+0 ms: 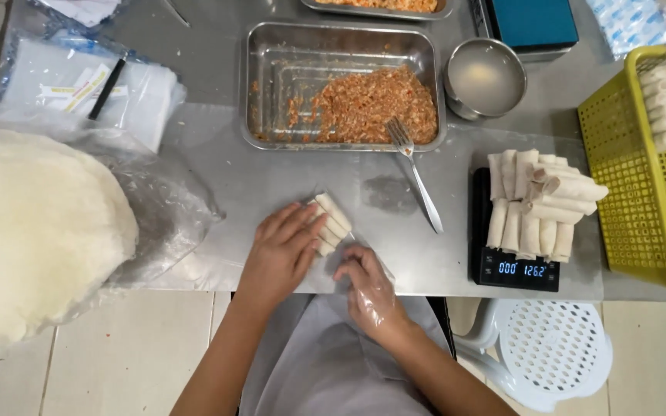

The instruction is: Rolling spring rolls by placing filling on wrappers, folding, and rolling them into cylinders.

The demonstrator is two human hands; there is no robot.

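We look straight down on a grey metal counter (217, 177) whose brushed surface gives back a soft, even light with only faint shadows. Below its near edge we see a floor (129, 362) of pale cream tiles divided by thin grout lines, and at the lower right a white plastic stool (553, 350) with a perforated round seat standing on that floor, partly tucked under the counter's edge. No wall or window enters our view.

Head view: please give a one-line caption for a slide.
Two hands, left and right, roll a wrapper on a steel table, between a filling tray and finished rolls on a scale.
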